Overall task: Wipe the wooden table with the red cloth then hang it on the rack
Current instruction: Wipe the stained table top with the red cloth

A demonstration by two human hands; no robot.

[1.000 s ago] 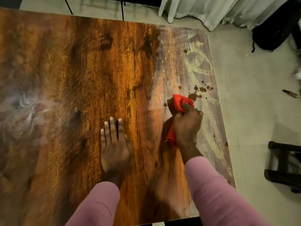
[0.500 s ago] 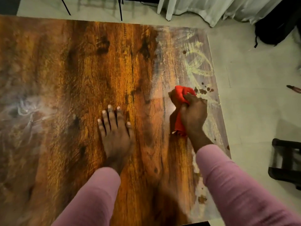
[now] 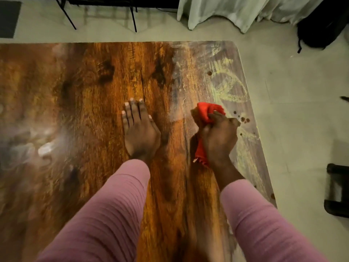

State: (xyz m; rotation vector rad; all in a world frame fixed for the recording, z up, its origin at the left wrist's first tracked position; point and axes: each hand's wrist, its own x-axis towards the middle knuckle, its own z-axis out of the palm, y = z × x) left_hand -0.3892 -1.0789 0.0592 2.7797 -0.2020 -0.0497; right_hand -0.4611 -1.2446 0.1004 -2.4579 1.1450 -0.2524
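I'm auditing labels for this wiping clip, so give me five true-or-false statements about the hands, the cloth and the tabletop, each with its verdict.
1. The right hand grips the red cloth. True.
2. The left hand holds a corner of the cloth. False: it rests flat on the wooden table, fingers straight, apart from the cloth.
3. Brown spots lie on the table just right of the cloth. True.
4. The cloth is spread out flat. False: it is bunched up in the right hand, against the tabletop.
5. Yellowish smears mark the table's far right part. True.
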